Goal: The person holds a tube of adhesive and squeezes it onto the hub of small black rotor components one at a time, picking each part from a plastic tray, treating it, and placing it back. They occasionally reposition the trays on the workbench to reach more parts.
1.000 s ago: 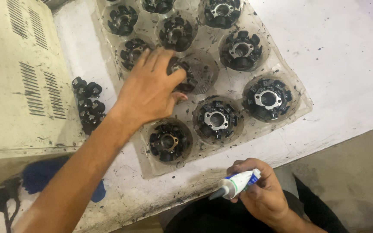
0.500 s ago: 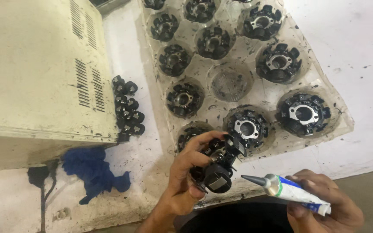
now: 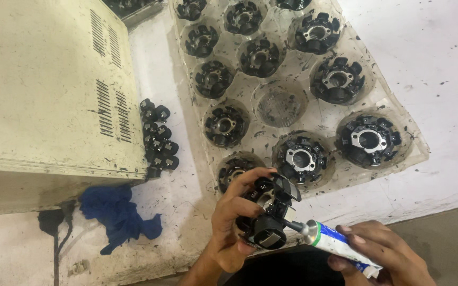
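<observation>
Tube nozzle meeting held part, right of left grip.

Gripping black round part [image 3: 266, 214] in left hand [image 3: 231, 222], fingers closed around its rim, held up just off the near edge of the table [image 3: 441, 132]. Pinching white tube [image 3: 340, 248] in right hand [image 3: 385, 257], fingers wrapped shut on its body; long axis running from lower right up to the left, nozzle tip touching the part's lower right side. Lying just beyond: clear plastic tray [image 3: 398, 114] of similar black parts, one pocket [image 3: 279, 103] bare. Sitting well left: beige vented box [image 3: 49, 90], blue rag [image 3: 115, 212].
</observation>
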Action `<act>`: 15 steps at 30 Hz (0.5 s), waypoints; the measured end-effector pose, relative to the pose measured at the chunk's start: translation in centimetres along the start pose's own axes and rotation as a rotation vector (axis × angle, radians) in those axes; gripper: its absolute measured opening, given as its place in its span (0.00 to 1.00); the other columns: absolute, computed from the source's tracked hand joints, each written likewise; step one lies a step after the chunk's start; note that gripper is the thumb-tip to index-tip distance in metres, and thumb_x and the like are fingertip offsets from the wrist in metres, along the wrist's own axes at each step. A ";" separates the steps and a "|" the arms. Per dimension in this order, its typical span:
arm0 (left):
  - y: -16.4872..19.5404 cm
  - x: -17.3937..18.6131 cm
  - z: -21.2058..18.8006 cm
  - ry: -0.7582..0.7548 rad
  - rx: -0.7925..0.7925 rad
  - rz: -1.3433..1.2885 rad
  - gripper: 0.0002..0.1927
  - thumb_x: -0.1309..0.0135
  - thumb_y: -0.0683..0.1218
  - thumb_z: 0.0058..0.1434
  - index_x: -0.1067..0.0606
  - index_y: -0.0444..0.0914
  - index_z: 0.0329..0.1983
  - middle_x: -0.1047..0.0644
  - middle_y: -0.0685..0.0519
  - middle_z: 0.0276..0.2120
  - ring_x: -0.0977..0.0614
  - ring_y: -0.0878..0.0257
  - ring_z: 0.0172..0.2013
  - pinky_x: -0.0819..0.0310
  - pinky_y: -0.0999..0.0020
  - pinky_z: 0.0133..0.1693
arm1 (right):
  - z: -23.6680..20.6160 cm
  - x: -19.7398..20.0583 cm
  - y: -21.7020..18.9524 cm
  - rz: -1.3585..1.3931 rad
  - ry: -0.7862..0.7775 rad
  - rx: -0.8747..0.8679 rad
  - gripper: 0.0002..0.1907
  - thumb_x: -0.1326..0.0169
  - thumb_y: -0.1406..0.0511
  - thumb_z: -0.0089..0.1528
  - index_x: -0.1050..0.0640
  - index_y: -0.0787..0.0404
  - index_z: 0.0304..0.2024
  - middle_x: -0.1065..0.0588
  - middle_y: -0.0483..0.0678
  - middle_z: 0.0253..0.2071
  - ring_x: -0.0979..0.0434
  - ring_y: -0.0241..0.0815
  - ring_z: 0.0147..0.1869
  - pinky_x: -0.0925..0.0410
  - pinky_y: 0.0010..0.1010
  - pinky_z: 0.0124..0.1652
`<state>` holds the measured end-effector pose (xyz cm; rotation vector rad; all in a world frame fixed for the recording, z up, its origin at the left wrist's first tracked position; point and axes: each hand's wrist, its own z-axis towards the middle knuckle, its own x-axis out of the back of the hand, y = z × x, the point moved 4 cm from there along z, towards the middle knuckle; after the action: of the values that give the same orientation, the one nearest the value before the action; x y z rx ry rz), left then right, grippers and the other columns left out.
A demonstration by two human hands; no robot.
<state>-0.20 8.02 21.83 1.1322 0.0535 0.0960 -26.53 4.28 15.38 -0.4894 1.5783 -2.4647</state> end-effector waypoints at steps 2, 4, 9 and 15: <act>-0.1 -0.2 0.0 0.007 0.007 -0.003 0.26 0.50 0.67 0.74 0.29 0.40 0.49 0.34 0.29 0.69 0.22 0.46 0.58 0.29 0.56 0.61 | 0.0 0.3 -0.2 -0.050 -0.015 0.004 0.26 0.34 0.69 0.55 0.24 0.53 0.56 0.21 0.51 0.52 0.15 0.48 0.54 0.18 0.37 0.50; -0.4 -0.3 -0.2 0.015 0.019 -0.007 0.26 0.50 0.67 0.73 0.29 0.40 0.49 0.35 0.29 0.69 0.22 0.46 0.58 0.28 0.55 0.62 | 0.0 0.5 0.0 -0.106 -0.084 0.055 0.27 0.33 0.67 0.54 0.25 0.53 0.56 0.22 0.50 0.53 0.15 0.47 0.54 0.18 0.37 0.49; -0.9 -0.3 -0.5 0.019 0.038 0.011 0.26 0.50 0.67 0.74 0.29 0.40 0.49 0.34 0.29 0.70 0.22 0.47 0.59 0.29 0.57 0.59 | -1.1 1.4 0.7 -0.267 -0.142 0.126 0.28 0.33 0.65 0.52 0.25 0.49 0.54 0.23 0.47 0.53 0.15 0.43 0.54 0.20 0.36 0.51; -1.0 -0.5 -0.3 0.025 0.029 -0.030 0.25 0.48 0.66 0.72 0.29 0.39 0.47 0.36 0.28 0.69 0.22 0.45 0.60 0.28 0.54 0.61 | -2.1 0.8 0.1 -0.349 -0.142 0.154 0.27 0.31 0.63 0.52 0.24 0.47 0.52 0.23 0.42 0.53 0.16 0.40 0.55 0.19 0.32 0.51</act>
<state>-0.68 7.83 20.80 1.1592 0.0945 0.0831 -28.05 5.76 14.64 -0.9609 1.3298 -2.6981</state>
